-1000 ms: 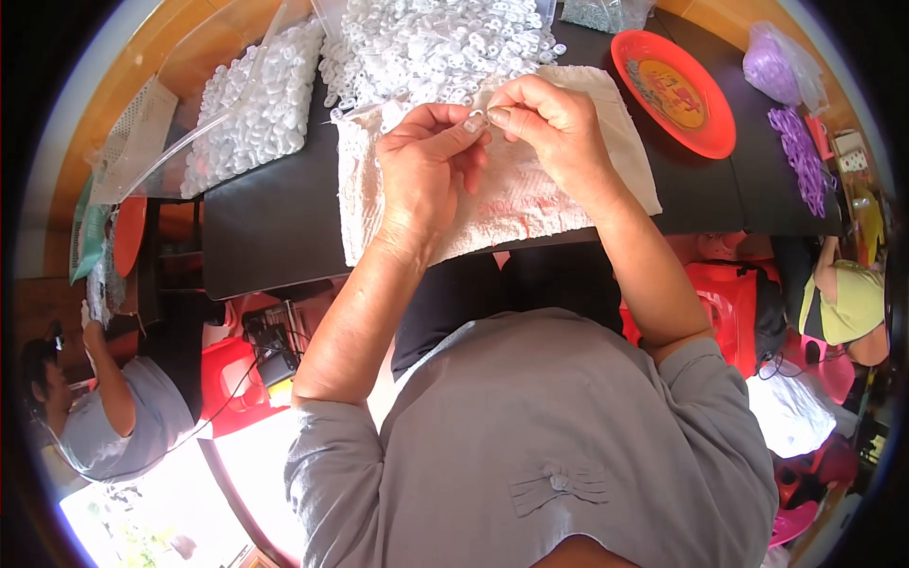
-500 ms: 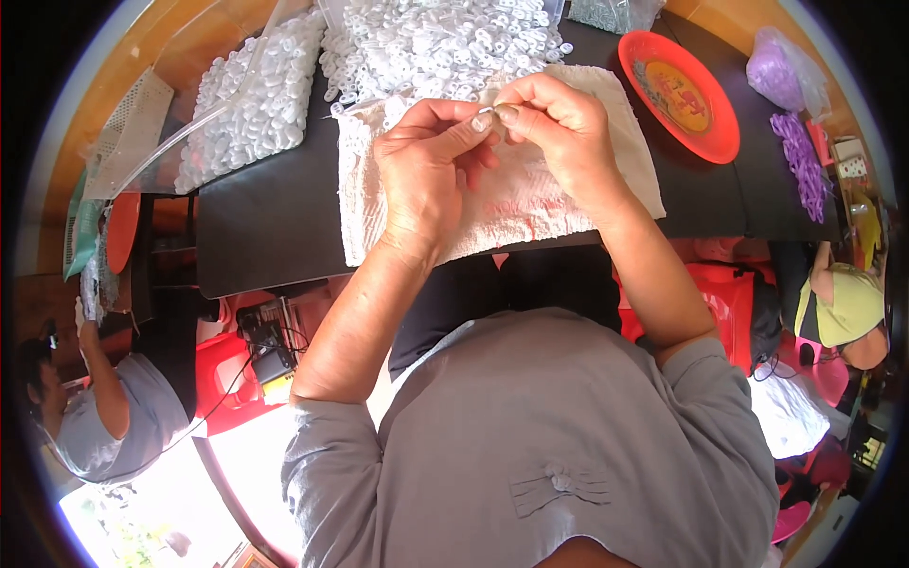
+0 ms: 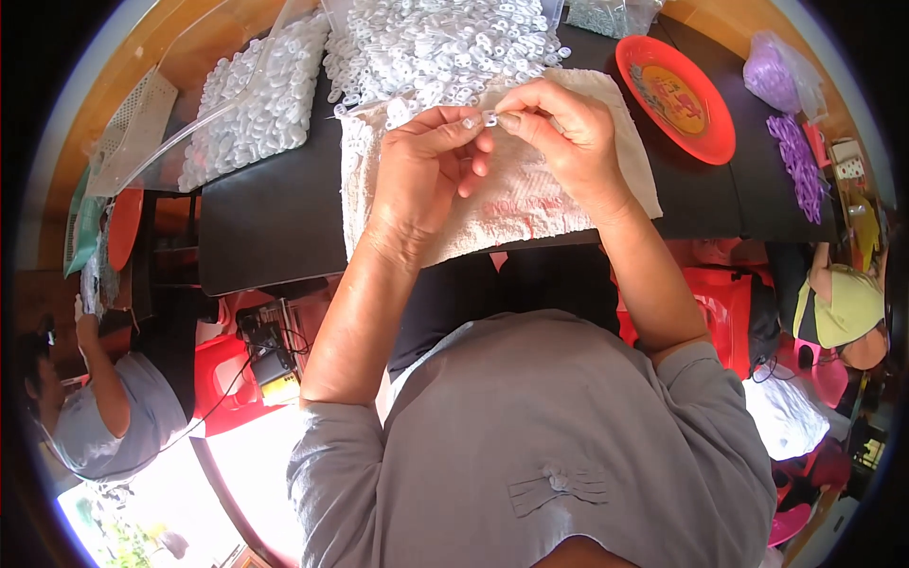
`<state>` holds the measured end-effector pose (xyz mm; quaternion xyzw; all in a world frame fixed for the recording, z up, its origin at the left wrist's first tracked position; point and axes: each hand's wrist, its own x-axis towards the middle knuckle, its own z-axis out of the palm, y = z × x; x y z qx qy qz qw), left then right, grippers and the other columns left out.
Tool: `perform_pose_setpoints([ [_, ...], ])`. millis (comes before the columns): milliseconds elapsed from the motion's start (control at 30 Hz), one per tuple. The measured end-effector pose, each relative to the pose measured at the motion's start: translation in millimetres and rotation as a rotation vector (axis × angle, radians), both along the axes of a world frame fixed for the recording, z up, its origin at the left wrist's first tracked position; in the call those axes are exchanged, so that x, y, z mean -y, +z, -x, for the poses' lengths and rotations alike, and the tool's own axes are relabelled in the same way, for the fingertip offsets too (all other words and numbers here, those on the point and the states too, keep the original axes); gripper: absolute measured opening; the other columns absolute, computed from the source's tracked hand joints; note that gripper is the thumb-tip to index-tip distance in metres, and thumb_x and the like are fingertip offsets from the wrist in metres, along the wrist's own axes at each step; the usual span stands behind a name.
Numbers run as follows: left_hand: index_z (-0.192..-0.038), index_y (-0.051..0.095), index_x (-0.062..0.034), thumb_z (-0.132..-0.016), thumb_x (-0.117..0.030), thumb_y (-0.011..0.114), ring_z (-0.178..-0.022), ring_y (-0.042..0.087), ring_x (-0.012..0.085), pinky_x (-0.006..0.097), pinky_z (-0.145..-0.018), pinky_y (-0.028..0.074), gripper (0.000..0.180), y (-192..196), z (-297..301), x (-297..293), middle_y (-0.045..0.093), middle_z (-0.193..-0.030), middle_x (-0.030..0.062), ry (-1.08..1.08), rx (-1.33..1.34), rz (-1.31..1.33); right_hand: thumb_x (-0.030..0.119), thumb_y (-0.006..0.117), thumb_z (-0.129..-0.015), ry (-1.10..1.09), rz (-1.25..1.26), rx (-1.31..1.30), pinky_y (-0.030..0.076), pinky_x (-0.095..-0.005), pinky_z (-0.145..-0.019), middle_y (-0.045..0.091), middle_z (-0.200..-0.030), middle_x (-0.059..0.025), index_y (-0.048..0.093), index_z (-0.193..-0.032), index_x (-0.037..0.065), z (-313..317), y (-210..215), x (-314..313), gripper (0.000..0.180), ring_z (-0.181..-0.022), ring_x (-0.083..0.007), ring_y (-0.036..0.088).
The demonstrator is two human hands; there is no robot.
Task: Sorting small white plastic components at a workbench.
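A small white plastic piece (image 3: 490, 119) with holes sits between my two hands, above the cream towel (image 3: 521, 204). My left hand (image 3: 414, 170) pinches it from one side with thumb and forefinger; its other fingers are loosely curled. From the other side my right hand (image 3: 574, 140) pinches it between thumb and forefinger. Any finer part at the fingertips is too small to make out. Just beyond the towel lies a large heap of similar white pieces (image 3: 445, 47), a few of them spilled onto the towel's far edge.
A clear bin (image 3: 156, 161) with thicker white pieces (image 3: 256, 114) stands at the left. A red plate (image 3: 717, 142) lies on the black table (image 3: 270, 232) at the right, near a purple bundle (image 3: 798, 170) and a purple bag (image 3: 772, 74). Other people sit at both sides.
My hands have drawn slightly apart at the fingertips, showing more of the white piece. My left hand's curled fingers have opened a little.
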<state>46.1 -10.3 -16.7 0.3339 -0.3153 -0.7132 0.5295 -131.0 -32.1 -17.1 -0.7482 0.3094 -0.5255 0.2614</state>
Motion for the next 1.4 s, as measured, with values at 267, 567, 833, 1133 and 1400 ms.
perform_pose_setpoints([
  [267, -0.096, 0.061, 0.0040, -0.089, -0.003, 0.062, -0.056, 0.058, 0.0153, 0.024, -0.044, 0.040, 0.010, -1.6, -0.2, 0.3, 0.064, -0.076, 0.0109, 0.024, 0.040, 0.002, -0.003, 0.066, -0.084, 0.018, -0.041, -0.022, 0.046, -0.0208, -0.065, 0.065, -0.080, -0.0012, 0.066, -0.089, -0.002, 0.1, 1.6, -0.9, 0.006, -0.074, -0.0066, 0.058],
  [567, -0.094, 0.060, 0.0037, -0.091, -0.005, 0.059, -0.058, 0.058, 0.0136, 0.023, -0.044, 0.040, 0.009, -1.8, 4.6, -3.0, 0.064, -0.077, 0.0100, 0.107, 0.160, 0.048, -0.002, 0.066, -0.084, 0.093, -0.282, 0.057, 0.045, -0.0206, -0.068, 0.064, -0.081, 0.0002, 0.064, -0.089, -0.002, -0.2, -2.1, 1.0, 0.006, -0.075, -0.0057, 0.056],
  [833, -0.087, 0.060, 0.0018, -0.090, -0.002, 0.061, -0.051, 0.052, 0.0084, 0.021, -0.041, 0.037, 0.005, 1.3, 11.3, -7.6, 0.061, -0.069, 0.0061, 0.161, 0.122, 0.053, 0.001, 0.063, -0.088, 0.139, -0.385, 0.059, 0.044, -0.0215, -0.066, 0.060, -0.079, 0.0001, 0.062, -0.089, -0.001, -6.2, 0.0, -3.1, 0.003, -0.072, -0.0071, 0.055],
  [1133, -0.092, 0.057, 0.0017, -0.091, -0.003, 0.058, -0.051, 0.051, 0.0093, 0.022, -0.041, 0.035, 0.005, -4.2, 10.0, -7.9, 0.059, -0.069, 0.0063, 0.237, 0.163, 0.044, 0.004, 0.063, -0.089, 0.105, -0.468, -0.004, 0.044, -0.0207, -0.065, 0.061, -0.078, 0.0006, 0.062, -0.088, -0.002, -11.5, -0.9, 5.8, 0.007, -0.073, -0.0051, 0.055],
  [1400, -0.083, 0.059, 0.0031, -0.084, -0.001, 0.061, -0.052, 0.050, 0.0086, 0.024, -0.048, 0.041, 0.005, -7.4, 13.5, -10.0, 0.058, -0.066, 0.0034, 0.094, 0.327, 0.132, 0.018, 0.058, -0.084, -0.209, 0.144, -0.673, 0.050, -0.0444, -0.071, 0.068, -0.084, -0.0118, 0.068, -0.091, 0.010, -42.5, 19.7, 77.5, 0.015, -0.079, -0.0323, 0.065],
])
